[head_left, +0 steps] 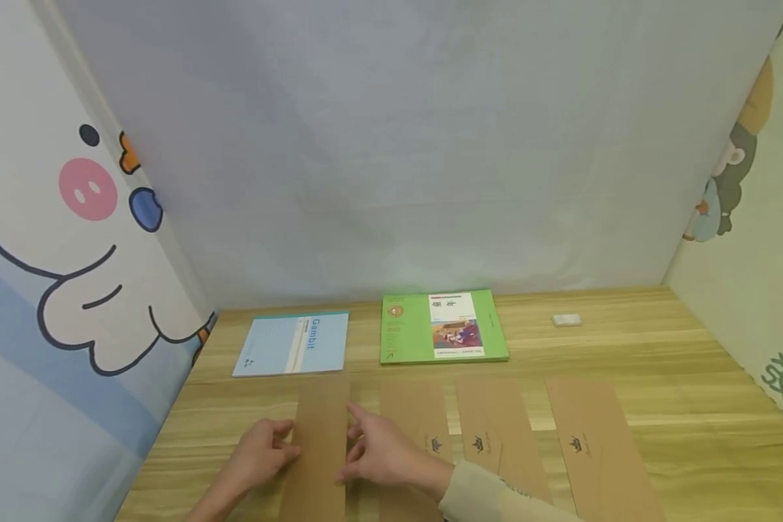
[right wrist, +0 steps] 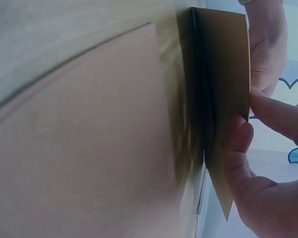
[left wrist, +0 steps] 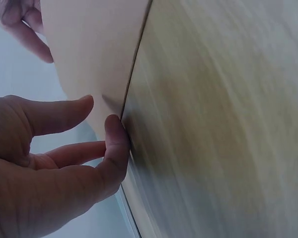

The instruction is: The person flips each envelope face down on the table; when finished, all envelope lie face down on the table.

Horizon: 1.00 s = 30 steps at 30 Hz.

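A plain brown kraft envelope [head_left: 320, 442] lies lengthwise between my two hands in the head view, the leftmost in a row. Along its right edge, my right hand [head_left: 385, 449] pinches it between thumb and fingers. In the right wrist view that side of the envelope [right wrist: 226, 74] stands up off the table. My left hand [head_left: 257, 453] is at the left edge. A bent fingertip [left wrist: 116, 134] touches that edge in the left wrist view, while the thumb hovers close over the paper.
Further right lie three more kraft envelopes [head_left: 411, 406], printed with crowns. Behind the row are a blue notebook [head_left: 280, 344], a green book [head_left: 404, 341] and a small white block [head_left: 566, 320]. A grey cloth wall [head_left: 431, 181] rises at the table's back edge.
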Available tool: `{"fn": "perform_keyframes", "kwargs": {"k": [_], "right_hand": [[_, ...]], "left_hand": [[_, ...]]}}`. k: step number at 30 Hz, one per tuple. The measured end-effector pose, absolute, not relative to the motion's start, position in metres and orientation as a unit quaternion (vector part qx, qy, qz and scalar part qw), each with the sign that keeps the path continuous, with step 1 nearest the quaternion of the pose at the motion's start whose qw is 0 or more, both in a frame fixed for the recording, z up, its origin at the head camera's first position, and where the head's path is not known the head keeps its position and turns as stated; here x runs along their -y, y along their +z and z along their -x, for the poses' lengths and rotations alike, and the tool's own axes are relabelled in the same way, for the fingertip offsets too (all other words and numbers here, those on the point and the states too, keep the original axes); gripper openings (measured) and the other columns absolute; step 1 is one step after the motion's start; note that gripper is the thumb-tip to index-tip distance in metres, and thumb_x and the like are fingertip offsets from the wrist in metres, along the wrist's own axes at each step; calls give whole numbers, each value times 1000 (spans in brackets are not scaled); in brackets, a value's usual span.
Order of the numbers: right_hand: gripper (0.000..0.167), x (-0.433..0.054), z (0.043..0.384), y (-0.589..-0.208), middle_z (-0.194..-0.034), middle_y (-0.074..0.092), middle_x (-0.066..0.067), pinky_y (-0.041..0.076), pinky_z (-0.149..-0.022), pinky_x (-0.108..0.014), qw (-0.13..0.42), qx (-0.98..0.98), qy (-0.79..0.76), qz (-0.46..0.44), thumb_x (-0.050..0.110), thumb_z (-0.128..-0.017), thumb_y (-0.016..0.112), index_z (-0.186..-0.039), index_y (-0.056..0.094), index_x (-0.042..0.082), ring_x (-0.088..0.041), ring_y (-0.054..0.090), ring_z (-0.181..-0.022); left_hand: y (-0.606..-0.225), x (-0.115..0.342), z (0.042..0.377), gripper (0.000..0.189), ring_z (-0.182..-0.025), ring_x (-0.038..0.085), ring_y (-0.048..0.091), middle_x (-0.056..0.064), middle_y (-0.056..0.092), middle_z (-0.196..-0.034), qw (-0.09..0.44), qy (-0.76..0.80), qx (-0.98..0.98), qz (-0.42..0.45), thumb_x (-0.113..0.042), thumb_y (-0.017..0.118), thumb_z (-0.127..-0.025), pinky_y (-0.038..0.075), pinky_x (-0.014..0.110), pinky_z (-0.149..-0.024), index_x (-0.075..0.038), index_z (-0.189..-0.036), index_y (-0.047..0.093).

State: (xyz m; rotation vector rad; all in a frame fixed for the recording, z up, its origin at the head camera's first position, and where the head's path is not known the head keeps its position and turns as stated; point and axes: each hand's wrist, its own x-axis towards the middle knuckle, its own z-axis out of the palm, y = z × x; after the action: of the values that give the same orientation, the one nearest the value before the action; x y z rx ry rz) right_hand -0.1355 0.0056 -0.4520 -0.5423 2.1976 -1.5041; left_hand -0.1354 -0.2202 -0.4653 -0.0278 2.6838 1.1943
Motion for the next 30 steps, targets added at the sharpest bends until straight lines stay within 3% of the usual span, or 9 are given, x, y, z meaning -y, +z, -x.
{"fn": "perform_keyframes", "kwargs": {"k": [6, 10, 14, 16, 19, 21, 23, 30], "right_hand": [[101, -6, 139, -457, -108, 62, -18, 52, -62, -23, 213, -798, -528, 197, -3, -64, 85, -145, 24, -9, -9, 62, -68], [100, -6, 140, -459, -99, 63, -17, 53, -63, -24, 218, -803, -520, 193, -4, -62, 85, -142, 25, -14, -12, 63, -67], [99, -3, 141, -460, -89, 62, -6, 51, -65, -24, 211, -830, -483, 181, 1, -60, 87, -140, 30, -15, -10, 60, -65], [91, -1, 142, -462, -82, 60, 0, 50, -65, -25, 207, -842, -465, 178, 3, -60, 88, -134, 40, -14, -9, 58, -64], [57, 1, 144, -466, -73, 57, 4, 48, -61, -25, 207, -853, -445, 178, 5, -60, 89, -108, 60, -7, -10, 55, -61], [41, 2, 145, -468, -72, 57, 4, 48, -59, -26, 210, -854, -441, 181, 5, -60, 89, -91, 61, 1, -11, 55, -60], [37, 2, 145, -468, -72, 55, 4, 46, -58, -26, 205, -859, -432, 184, 7, -60, 89, -82, 59, 7, -11, 53, -61], [38, 4, 147, -467, -74, 54, 3, 46, -57, -24, 187, -860, -436, 188, 8, -59, 90, -79, 58, 5, -11, 51, -62]], "left_hand": [[-469, 224, 137, 48, -68, 16, 61, 15, 68, -84, 74, 364, -928, -24, 7, 74, -71, 51, 31, -61, 19, -115, 56], [-471, 225, 136, 49, -57, 13, 55, 3, 62, -68, 60, 358, -931, -44, 9, 73, -69, 47, 27, -53, 19, -114, 57], [-471, 225, 135, 51, -51, 13, 50, 0, 56, -61, 50, 345, -936, -48, 10, 71, -65, 44, 27, -48, 19, -114, 58], [-471, 226, 135, 53, -53, 14, 49, 1, 53, -62, 48, 326, -943, -46, 9, 71, -64, 43, 27, -49, 18, -115, 58], [-471, 226, 135, 56, -57, 15, 48, 5, 50, -69, 53, 299, -952, -45, 8, 73, -64, 43, 28, -52, 18, -116, 57], [-472, 226, 135, 57, -59, 14, 47, 6, 49, -73, 55, 286, -955, -44, 7, 74, -64, 44, 28, -54, 19, -117, 56], [-472, 225, 135, 57, -59, 14, 48, 6, 48, -74, 50, 282, -957, -50, 7, 75, -63, 44, 28, -55, 19, -116, 56], [-470, 224, 133, 55, -75, 21, 49, 8, 48, -78, 18, 252, -965, -74, 3, 78, -62, 46, 40, -72, 17, -111, 60]]}}
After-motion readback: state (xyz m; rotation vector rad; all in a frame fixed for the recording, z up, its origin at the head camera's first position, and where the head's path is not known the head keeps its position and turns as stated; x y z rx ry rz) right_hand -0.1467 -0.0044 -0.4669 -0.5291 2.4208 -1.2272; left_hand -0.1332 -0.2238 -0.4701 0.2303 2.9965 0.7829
